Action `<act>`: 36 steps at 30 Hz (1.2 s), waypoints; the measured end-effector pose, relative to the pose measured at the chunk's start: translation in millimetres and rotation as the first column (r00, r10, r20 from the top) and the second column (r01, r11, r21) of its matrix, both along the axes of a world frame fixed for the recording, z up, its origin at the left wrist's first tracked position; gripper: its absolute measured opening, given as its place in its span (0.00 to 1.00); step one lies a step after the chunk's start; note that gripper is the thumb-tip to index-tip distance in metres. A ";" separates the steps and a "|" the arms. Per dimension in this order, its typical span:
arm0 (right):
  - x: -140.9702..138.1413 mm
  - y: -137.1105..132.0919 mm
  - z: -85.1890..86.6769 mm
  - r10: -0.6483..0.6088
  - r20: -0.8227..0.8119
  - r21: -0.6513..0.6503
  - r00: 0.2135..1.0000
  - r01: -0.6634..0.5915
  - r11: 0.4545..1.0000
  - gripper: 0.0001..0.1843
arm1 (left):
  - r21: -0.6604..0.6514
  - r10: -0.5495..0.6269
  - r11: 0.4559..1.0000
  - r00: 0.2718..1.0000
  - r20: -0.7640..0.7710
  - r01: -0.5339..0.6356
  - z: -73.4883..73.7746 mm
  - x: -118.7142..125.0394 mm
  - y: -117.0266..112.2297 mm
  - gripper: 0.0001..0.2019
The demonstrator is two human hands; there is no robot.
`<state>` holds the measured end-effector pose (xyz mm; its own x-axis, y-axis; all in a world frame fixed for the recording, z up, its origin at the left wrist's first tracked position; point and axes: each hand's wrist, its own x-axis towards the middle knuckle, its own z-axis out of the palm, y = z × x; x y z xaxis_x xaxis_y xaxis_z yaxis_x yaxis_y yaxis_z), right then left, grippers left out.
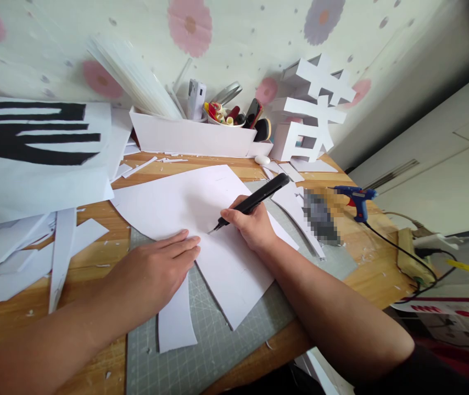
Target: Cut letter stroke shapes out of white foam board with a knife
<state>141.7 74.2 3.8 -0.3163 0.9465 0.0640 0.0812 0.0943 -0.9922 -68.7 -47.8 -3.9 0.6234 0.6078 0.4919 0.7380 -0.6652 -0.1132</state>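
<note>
Gripping black craft knife (261,193) in right hand (256,226), closed snugly around it, with tip at white board (234,274); resting left hand (166,266), unclenched and empty, on board's near-left edge.

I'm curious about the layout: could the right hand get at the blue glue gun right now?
Probably yes: nothing tall seems to stand between the right hand and the blue glue gun, though the black craft knife in that hand would likely need setting down.
</note>
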 end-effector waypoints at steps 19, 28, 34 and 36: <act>1.8 4.4 -7.3 -0.034 -0.033 -0.028 0.999 0.033 0.999 0.17 | -0.060 0.014 0.998 0.998 0.067 -0.010 -14.1 -6.5 -2.0 0.20; 4.9 5.5 -13.0 -0.080 -0.184 0.035 0.980 0.088 0.996 0.22 | -0.063 0.047 0.997 0.993 -0.107 -0.054 -12.4 -3.9 -4.4 0.26; 24.7 -7.1 5.9 -0.118 -0.177 0.038 0.977 0.126 0.991 0.22 | -0.097 0.089 0.989 0.981 -0.175 -0.107 -17.1 -3.6 -5.7 0.30; 30.1 -17.8 12.1 -0.120 -0.162 0.044 0.979 0.129 0.991 0.15 | -0.106 0.089 0.989 0.983 -0.163 -0.107 -18.9 -3.6 -5.8 0.30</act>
